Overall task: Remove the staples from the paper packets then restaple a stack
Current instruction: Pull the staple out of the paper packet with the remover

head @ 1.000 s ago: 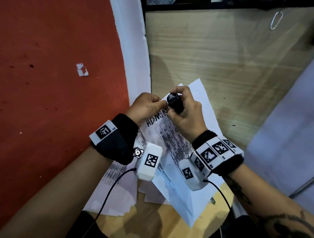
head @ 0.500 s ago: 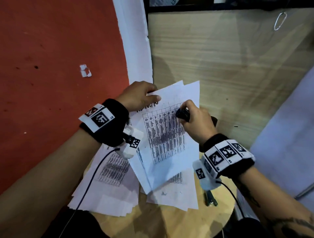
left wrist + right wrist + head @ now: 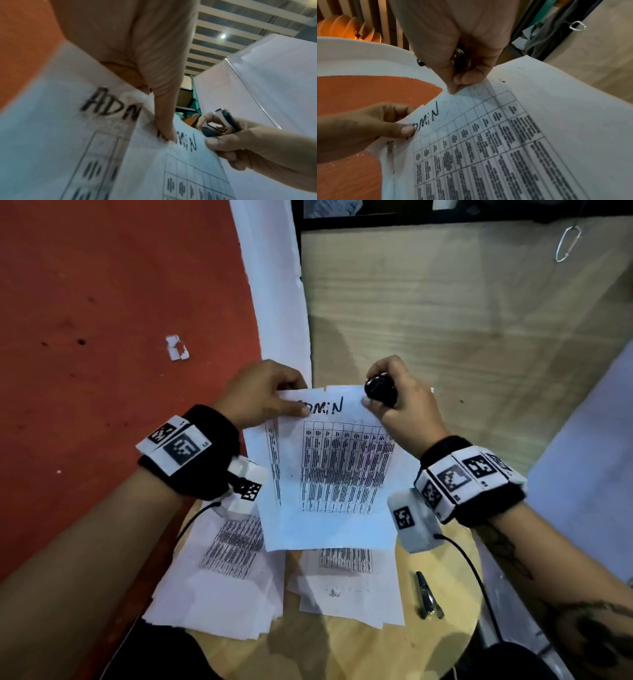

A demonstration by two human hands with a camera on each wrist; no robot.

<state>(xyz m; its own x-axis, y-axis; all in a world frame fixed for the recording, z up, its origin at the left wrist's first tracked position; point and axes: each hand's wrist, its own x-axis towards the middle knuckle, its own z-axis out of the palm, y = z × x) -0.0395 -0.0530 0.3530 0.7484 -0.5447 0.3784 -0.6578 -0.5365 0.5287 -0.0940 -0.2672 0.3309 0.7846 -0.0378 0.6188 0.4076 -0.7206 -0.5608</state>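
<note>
A paper packet [image 3: 342, 474] with a printed table and the handwritten word "ADMIN" is held up over a round wooden table [image 3: 452, 638]. My left hand [image 3: 291, 398] pinches its top left edge, thumb [image 3: 164, 128] on the front sheet. My right hand [image 3: 373, 402] grips a black and metal staple remover [image 3: 380, 390] and also pinches the packet's top right corner. The left wrist view shows the staple remover [image 3: 217, 124], its metal jaws up, and a second "ADM" sheet [image 3: 68, 135] shifted left behind the front one. No staple can be made out.
Loose printed sheets [image 3: 233, 570] lie fanned on the table under the packet. A small metal tool [image 3: 428, 599] lies at the table's right edge. Red floor [image 3: 102, 337] is to the left, a wooden panel [image 3: 445, 320] with a carabiner [image 3: 567, 244] behind.
The hands, close together at one packet corner a second ago, have moved apart to the two upper corners. The packet has turned square to me and risen.
</note>
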